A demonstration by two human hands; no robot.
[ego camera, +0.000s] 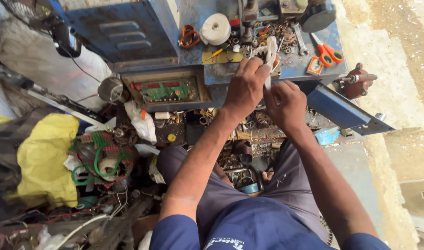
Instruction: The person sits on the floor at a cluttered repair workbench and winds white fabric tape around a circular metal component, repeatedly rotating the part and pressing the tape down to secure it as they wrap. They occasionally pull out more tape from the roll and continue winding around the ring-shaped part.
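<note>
My left hand point(243, 87) and my right hand point(286, 104) are raised together in front of a blue metal machine bench point(309, 65). Both pinch a narrow white strip point(270, 58) that stands upright between them. The left fingers grip its upper part, the right fingers its lower end. Just past the strip lie loose washers and rings point(281, 34) on the bench top.
Orange-handled scissors point(328, 52), a white tape roll point(215, 28) and a wrench point(300, 40) lie on the bench. A panel with a green circuit board point(168, 90) faces me. A motor stator with green wires point(103, 155) and a yellow bag point(45, 157) sit at left.
</note>
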